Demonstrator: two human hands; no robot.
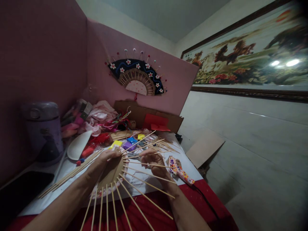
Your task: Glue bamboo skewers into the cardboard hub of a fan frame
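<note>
My left hand (111, 156) is closed on the upper edge of a half-round cardboard piece (112, 171), thumb on top. Thin wooden sticks (134, 194) fan out from its curved rim toward me and to the right. Pink-patterned trim shows along the cardboard's edge. My right hand (152, 160) is closed around what look like metal scissors (132, 156), their tips close to the rim among the upper sticks. Fingers and sticks partly hide the tool. Right of that hand lies a flower-patterned glue gun (180, 171) with a dark cord.
Loose sticks (166, 145), blue clay packs (132, 140) and a white bowl-like piece (78, 146) lie on the table. A purple flask (43, 131) stands left, near a dark flat device (29, 186). A finished-looking fan (138, 75) hangs on the pink partition (168, 73).
</note>
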